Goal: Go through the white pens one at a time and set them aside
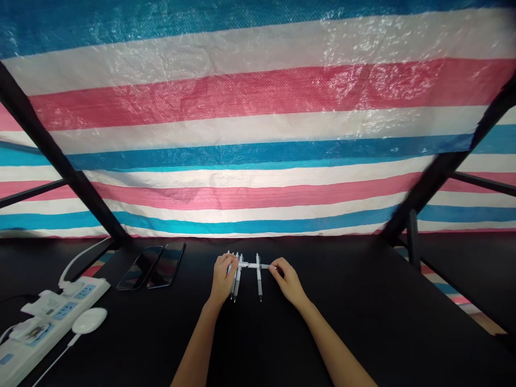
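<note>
**Two hands on a small frame of white pens, centre of the table**

Low in the middle of the frame, a crosswise white pen lies over a few lengthwise pens on the black table. The right hand is closed in a pinch, thumb and forefinger on the right tip of the crosswise pen. The left hand is curled shut over the upper part of a tight bunch of pens, covering the crosswise pen's left end. Their exact number is hidden behind the fingers. A single lengthwise pen stands apart to the right of the bunch, between the hands, with the crosswise pen lying across its upper end.

Left of the hands, two black smartphones lie side by side, tilted and nearly touching. Further toward the lower left corner sits a white power strip with plugs in its sockets, and a white computer mouse rests just beside it, its cord running toward the bottom edge. A white cable curves up from the strip.

Behind the table, a woven plastic tarp in blue, white and pink stripes fills the upper frame. Black metal bars slant across it on both sides.
</note>
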`<state>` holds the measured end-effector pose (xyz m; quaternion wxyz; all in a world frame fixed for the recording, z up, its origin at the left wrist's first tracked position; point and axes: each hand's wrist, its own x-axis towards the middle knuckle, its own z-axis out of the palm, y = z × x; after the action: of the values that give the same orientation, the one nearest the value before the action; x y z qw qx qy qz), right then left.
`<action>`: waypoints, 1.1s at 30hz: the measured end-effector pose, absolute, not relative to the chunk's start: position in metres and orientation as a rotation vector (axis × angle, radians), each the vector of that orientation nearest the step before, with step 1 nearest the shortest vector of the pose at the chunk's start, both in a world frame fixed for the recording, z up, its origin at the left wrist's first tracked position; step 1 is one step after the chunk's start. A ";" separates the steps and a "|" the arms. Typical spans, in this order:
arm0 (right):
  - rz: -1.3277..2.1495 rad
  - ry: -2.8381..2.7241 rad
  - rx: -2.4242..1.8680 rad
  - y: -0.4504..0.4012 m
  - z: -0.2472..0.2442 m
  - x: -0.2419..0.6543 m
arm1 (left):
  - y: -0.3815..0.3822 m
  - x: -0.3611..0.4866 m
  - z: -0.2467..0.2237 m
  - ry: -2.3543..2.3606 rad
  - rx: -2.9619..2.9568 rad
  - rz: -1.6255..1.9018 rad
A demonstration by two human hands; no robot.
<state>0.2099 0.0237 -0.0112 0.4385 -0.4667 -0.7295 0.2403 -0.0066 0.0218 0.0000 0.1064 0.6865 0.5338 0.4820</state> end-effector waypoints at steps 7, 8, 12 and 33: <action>0.635 -1.756 -1.166 0.025 -0.012 0.211 | 0.022 -0.009 0.001 1.565 2.024 1.451; 0.632 -1.775 -1.165 0.025 -0.012 0.211 | 0.022 -0.009 0.001 1.565 2.017 1.458; 0.594 -1.818 -1.194 0.025 -0.010 0.211 | 0.023 -0.010 0.000 1.552 2.009 1.459; 0.566 -1.888 -1.253 0.025 -0.011 0.210 | 0.024 -0.011 -0.006 1.541 1.936 1.432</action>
<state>0.2097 0.0253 -0.0109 0.3923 -0.4934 -0.7436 0.2229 -0.0111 0.0236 -0.0065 0.1409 0.6704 0.5335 0.4960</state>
